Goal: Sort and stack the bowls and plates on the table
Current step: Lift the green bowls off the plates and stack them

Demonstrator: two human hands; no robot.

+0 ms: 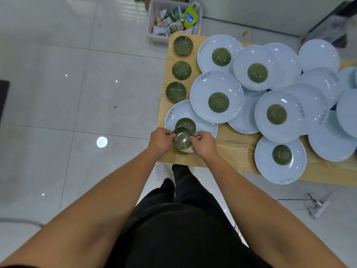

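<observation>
Two hands pinch one green bowl at the near left corner of the bench, left hand and right hand each with a fingertip grip on its rim. Glossy glaze, edge close: one slip and it could hit the floor or the plated bowl beside it.

Small green bowls atop overlapping pale-blue plates
</observation>
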